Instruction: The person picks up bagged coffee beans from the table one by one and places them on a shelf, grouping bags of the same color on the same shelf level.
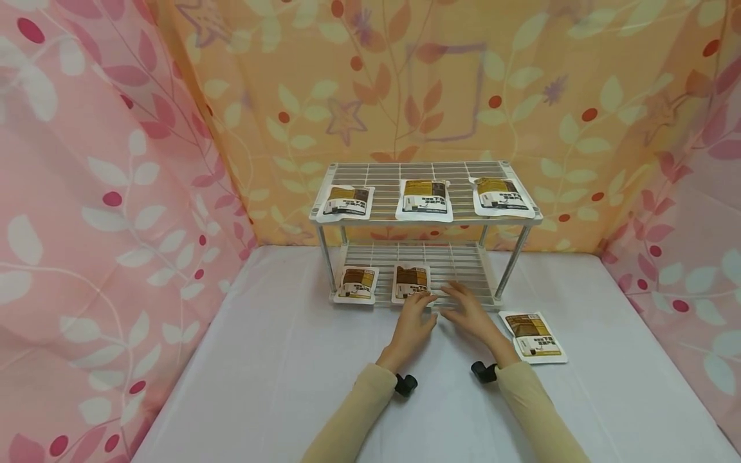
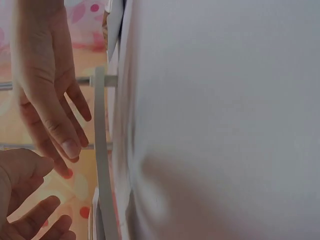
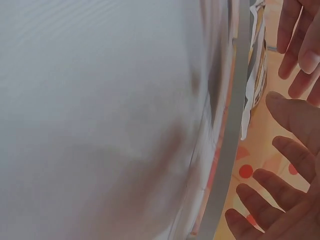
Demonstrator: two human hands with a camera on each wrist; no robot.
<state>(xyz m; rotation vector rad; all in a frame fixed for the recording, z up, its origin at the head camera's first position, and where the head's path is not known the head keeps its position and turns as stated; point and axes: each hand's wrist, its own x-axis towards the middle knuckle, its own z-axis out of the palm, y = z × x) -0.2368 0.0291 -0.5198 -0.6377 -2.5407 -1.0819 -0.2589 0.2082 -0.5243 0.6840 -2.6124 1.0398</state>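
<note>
My left hand [image 1: 410, 328] has its fingers spread loosely just before the lower shelf of a white wire rack [image 1: 428, 220], and its fingertips overlap the bottom edge of the middle pouch [image 1: 411, 281]. Beside it, my right hand [image 1: 471, 315] reaches over the shelf's front edge with extended fingers and nothing in its grasp. Both wrist views show the left hand [image 2: 25, 200] and right hand [image 3: 280, 190] facing each other with a gap between them. Another brown-and-white pouch [image 1: 356, 284] sits left on the lower shelf.
Three similar pouches stand along the top shelf: left [image 1: 347, 202], middle [image 1: 425, 198] and right [image 1: 501, 195]. A further flat pouch [image 1: 534, 336] lies on the white tablecloth [image 1: 260, 360], right of my right forearm. Patterned curtains [image 1: 260, 128] enclose the table.
</note>
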